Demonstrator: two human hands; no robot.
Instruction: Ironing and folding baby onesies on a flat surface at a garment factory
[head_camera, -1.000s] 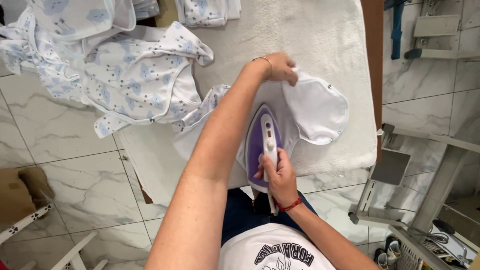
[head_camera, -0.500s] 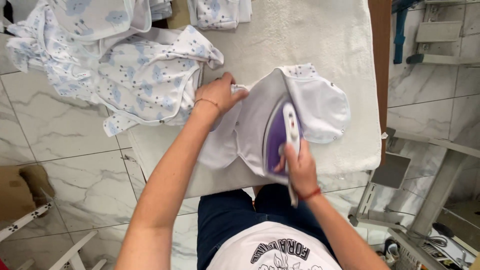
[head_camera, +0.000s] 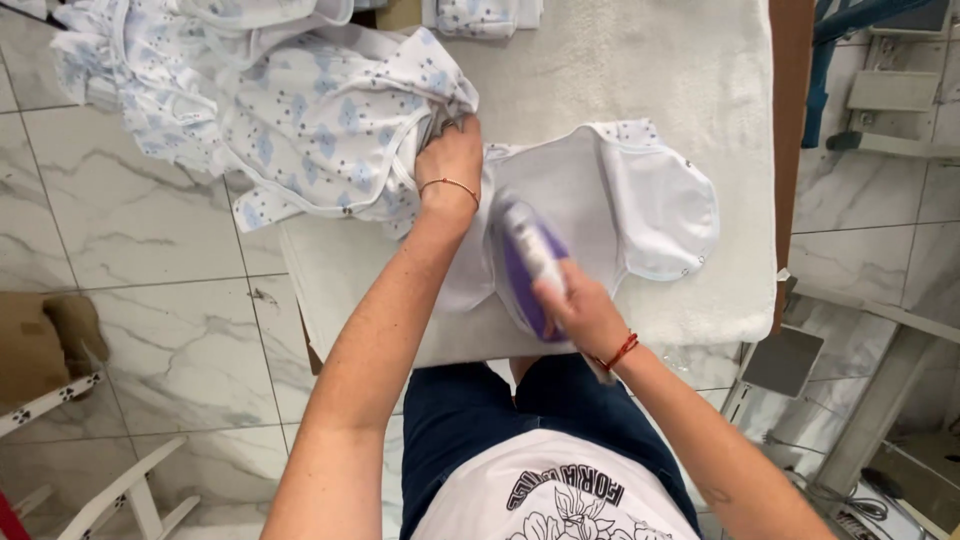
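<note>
Leftward slid the iron (head_camera: 528, 262), right hand (head_camera: 580, 312) gripping it; left hand (head_camera: 452, 160) presses white garment (head_camera: 600, 200).

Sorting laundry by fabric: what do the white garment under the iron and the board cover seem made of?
White garment: likely soft cotton knit, matte, with metal snaps at the hem. Board cover: looks like thick, nubby terry-like cloth. Iron: glossy purple-and-white plastic, gripped by right hand.
</note>
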